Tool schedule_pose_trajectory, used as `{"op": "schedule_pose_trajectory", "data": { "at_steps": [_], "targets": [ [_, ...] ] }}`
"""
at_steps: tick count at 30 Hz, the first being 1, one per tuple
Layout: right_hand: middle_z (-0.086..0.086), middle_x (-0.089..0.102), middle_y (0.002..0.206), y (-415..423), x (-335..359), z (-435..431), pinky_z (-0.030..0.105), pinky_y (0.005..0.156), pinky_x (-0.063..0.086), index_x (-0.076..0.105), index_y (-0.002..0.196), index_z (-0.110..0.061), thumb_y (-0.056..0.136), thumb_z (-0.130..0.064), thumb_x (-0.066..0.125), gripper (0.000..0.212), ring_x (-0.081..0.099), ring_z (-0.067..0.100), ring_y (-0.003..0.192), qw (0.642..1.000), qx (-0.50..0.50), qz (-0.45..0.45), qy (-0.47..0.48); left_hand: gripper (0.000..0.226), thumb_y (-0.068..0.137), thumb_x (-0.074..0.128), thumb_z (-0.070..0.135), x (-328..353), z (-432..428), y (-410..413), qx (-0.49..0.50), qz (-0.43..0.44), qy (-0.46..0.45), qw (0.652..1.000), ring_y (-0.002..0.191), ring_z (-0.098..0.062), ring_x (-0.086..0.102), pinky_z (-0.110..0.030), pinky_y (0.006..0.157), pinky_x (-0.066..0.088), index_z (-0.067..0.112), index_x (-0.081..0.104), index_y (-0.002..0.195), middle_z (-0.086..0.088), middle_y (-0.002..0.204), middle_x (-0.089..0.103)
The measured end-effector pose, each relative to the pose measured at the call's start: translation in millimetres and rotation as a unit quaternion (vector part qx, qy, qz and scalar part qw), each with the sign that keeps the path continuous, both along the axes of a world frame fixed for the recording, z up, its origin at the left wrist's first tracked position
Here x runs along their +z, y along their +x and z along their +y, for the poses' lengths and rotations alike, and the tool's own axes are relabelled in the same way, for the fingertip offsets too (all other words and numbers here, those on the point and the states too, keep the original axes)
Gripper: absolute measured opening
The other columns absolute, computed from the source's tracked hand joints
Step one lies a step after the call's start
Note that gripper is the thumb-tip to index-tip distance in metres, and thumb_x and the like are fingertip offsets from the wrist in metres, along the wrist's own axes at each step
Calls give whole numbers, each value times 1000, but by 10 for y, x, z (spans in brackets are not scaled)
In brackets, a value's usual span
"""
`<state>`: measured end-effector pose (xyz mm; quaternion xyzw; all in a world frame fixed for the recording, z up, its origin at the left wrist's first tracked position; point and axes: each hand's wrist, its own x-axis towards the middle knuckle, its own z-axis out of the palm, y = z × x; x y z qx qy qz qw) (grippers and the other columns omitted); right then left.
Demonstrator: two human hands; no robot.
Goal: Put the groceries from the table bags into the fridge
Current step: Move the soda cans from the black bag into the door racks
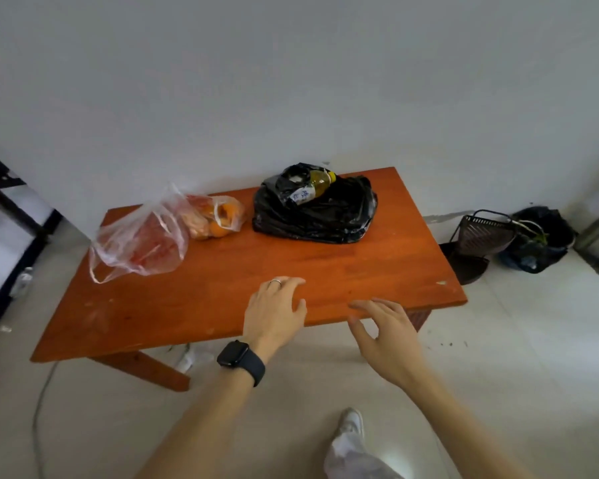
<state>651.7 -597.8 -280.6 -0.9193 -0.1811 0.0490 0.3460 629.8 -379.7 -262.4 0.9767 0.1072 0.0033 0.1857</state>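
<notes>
A low orange wooden table (222,299) stands against the white wall. On its far side sits a black plastic bag (313,214) with a yellow-capped bottle (317,184) poking out of the top. Left of it lies a clear bag of oranges (215,217), and beside that a larger clear bag with red contents (140,242). My left hand (274,311), with a ring and a black watch, hovers over the table's near edge with relaxed fingers. My right hand (382,335) is spread open just off that near edge. Both hold nothing.
A dark wire basket (481,233) and a black bin bag (540,240) sit on the tiled floor to the right of the table. A dark-framed white appliance (4,233) stands at the left edge. A grey cable (38,402) runs along the floor. My shoe (351,423) shows below.
</notes>
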Motion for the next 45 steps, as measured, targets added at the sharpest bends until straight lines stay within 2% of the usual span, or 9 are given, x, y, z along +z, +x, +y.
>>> {"op": "schedule_pose_trajectory", "data": {
  "at_steps": [10,17,24,29,31,34,37,40,45],
  "targets": [
    [-13,59,133,1459,-138,741,28,102,42,56,133,-34,99,-45,50,37,39,12,135,997,15,70,-24,41,98,52,36,-62,794,1371,-4,25,-5,1000,131,-18,45,-37,105,44,33,51,140,5,142,51],
    [-15,58,132,2286,-320,1216,28,100,41,51,138,-31,100,-44,48,40,39,13,134,992,-19,109,-52,45,98,54,41,-328,1249,2385,-30,59,-3,998,141,-22,35,-41,108,42,33,48,142,1,154,37],
    [-8,53,141,2948,-431,1756,30,104,41,44,144,-27,100,-44,49,47,38,16,137,986,-74,143,-49,84,87,57,67,-528,1741,3498,44,76,-14,996,148,-37,22,-53,115,33,26,27,154,-12,164,19],
    [-5,35,157,3342,-560,2132,40,114,35,29,153,-29,99,-51,48,62,27,21,146,981,-61,166,-79,107,75,61,80,-680,1920,4086,79,161,-7,984,150,-45,6,-68,112,22,30,12,157,-8,167,-1],
    [-5,21,164,3517,-669,2330,46,120,26,18,157,-32,96,-57,46,71,18,22,150,977,-28,172,-124,96,79,66,70,-768,2039,4245,97,196,-5,976,148,-47,10,-67,110,28,28,22,153,-7,167,-3],
    [-6,8,167,3781,-832,2647,55,121,10,5,158,-36,93,-64,44,81,14,24,152,960,31,209,-184,61,91,65,43,-937,2349,4332,124,213,-45,968,134,-47,38,-54,98,46,18,39,140,-13,162,15],
    [-7,14,166,3895,-938,2961,58,116,16,-1,157,-38,92,-65,42,83,28,33,145,941,97,240,-220,40,96,58,28,-1063,2735,4301,160,172,-142,962,107,-44,60,-46,82,54,11,46,131,-18,130,55],
    [-2,27,161,3890,-1016,3152,54,112,23,1,157,-40,93,-66,36,77,33,42,137,929,140,200,-278,21,98,52,13,-1113,3034,4283,240,139,-225,934,85,-34,62,-39,63,50,12,48,118,-12,97,61],
    [6,32,153,3741,-1007,3070,48,107,36,29,149,-41,95,-58,39,57,42,35,130,940,137,119,-288,32,97,44,4,-1306,3129,4248,340,195,-333,857,88,-32,58,-43,81,54,3,49,129,-16,108,59]
  ]
}}
